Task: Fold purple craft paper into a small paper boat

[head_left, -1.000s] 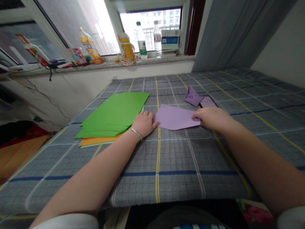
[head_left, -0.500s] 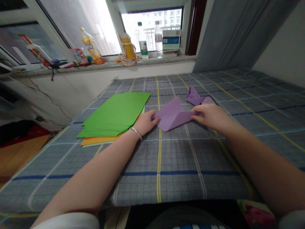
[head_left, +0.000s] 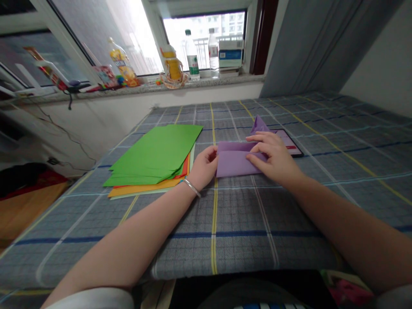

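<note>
While the left hand (head_left: 203, 168) is pinching an edge of the folded purple paper (head_left: 233, 163) on the checked cloth (head_left: 244, 214), the right hand (head_left: 273, 159) is pressing open-fingered; aligning edges before creasing seems wise.

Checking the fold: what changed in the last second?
The flat lilac paper sheet was lifted and folded over into a narrower strip; the right hand moved onto it, pressing, while the left hand holds its left edge. The green paper stack, small purple folded figure and dark phone stayed put.
</note>
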The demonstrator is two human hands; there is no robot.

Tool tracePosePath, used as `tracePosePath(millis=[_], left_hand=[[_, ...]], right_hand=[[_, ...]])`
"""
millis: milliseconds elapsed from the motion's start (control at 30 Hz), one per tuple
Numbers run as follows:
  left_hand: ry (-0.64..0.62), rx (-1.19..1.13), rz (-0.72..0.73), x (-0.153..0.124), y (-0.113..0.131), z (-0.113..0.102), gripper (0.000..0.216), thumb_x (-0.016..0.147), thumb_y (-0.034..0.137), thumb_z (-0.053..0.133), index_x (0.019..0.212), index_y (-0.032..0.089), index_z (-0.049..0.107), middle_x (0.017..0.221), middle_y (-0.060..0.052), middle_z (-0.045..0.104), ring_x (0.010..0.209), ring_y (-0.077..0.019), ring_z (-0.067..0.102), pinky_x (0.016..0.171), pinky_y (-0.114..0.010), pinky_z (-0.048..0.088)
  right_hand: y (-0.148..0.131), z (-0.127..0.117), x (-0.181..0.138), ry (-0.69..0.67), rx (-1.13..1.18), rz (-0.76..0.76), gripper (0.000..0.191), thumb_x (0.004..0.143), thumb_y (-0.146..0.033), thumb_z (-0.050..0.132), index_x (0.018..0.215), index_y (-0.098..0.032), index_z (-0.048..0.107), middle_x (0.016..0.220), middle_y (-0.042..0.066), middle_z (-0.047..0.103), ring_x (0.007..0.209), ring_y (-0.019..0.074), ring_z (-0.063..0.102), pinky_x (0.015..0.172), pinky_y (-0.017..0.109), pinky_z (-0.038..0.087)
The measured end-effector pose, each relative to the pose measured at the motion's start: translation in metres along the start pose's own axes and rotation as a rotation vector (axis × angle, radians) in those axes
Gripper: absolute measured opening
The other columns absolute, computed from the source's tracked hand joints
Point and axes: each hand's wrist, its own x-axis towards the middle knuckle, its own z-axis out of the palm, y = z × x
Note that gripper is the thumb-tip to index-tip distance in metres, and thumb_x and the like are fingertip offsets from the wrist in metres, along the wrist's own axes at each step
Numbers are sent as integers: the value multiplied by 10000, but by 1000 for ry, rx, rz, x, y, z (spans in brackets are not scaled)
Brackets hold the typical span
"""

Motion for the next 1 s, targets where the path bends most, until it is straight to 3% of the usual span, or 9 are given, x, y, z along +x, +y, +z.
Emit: tracePosePath(millis=[233,467,667,800,1000], left_hand=[[-58,102,89,-1,0,1,248,779,358,679,908,147,660,816,-16,686,721,-116,592,669,-215,466],[-236,170,35,3,-12,-5,260,799,305,627,1001,146,664,964,-41,685,884,-159,609,876,-292,464],[-374,246,-59,7,-19,-14,297,845,273,525,1086,170,665,941,-35,680,820,-149,598,824,-303,484],[-277,226,-48,4,-14,-12,341,840,280,502,1126,176,656,972,-40,682,865,-165,603,830,-303,486],[-46,428,173,-3,-2,-7,401,929,426,444,1186,173,619,1076,-56,676,930,-175,606,849,-278,466]], right_hand=[[9,3,-1,31,38,96,65,823,-275,630,781,-238,662,995,51,728,1015,265,617,954,486,419],[19,10,-2,118,106,330,71,778,-304,654,795,-236,662,878,34,707,897,250,619,857,438,451],[25,4,-1,219,87,408,63,768,-318,663,771,-255,658,865,19,700,876,243,618,850,435,451],[28,3,-1,214,83,396,61,767,-310,662,784,-253,648,866,18,697,862,238,620,827,427,461],[21,8,-4,129,57,275,62,778,-300,651,817,-252,649,872,19,693,874,240,618,832,424,458]])
